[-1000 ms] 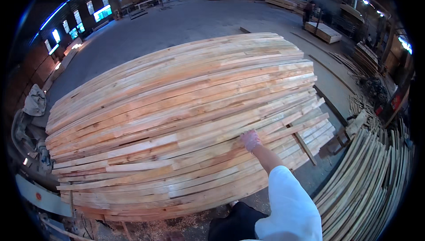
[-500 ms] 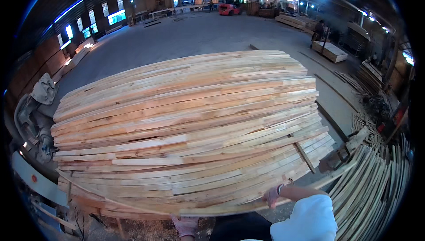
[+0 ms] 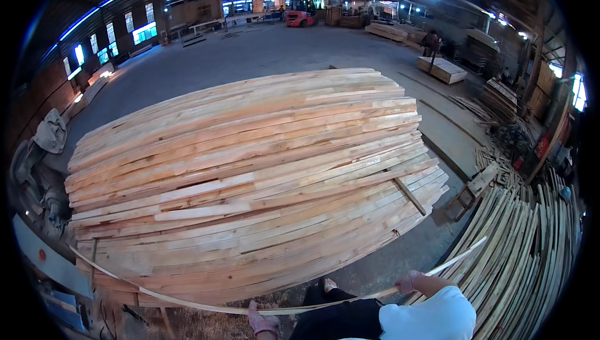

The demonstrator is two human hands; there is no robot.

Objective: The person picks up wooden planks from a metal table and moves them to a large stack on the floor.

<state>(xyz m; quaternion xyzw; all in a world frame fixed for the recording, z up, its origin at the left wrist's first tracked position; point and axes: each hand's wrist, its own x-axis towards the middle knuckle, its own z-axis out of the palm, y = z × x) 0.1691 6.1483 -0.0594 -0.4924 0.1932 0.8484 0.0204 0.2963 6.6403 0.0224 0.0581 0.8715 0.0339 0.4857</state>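
Observation:
A long, thin wooden strip (image 3: 194, 305) runs across in front of me, bowed in the picture from far left to right. My left hand (image 3: 262, 321), in a pale pinkish glove, is closed around it near the lower edge. Farther right, my gloved right hand (image 3: 409, 282) grips the same strip, and its end sticks out beyond that hand over a heap of strips. Past the held strip lies a wide stack of light planks (image 3: 250, 184), laid side by side in layers. A short dark batten (image 3: 409, 196) lies crosswise on the stack's right part.
Many loose strips (image 3: 494, 265) are heaped at my right. Grey machinery (image 3: 31, 184) stands at left, with a pale panel (image 3: 50, 255) nearer. A red forklift (image 3: 301, 16) stands far back. A board pile (image 3: 442, 70) and a person (image 3: 430, 41) are at back right.
The strip has come back from the stack's near edge toward my body. My right hand has moved right and slightly nearer with it. The view has swung somewhat to the right.

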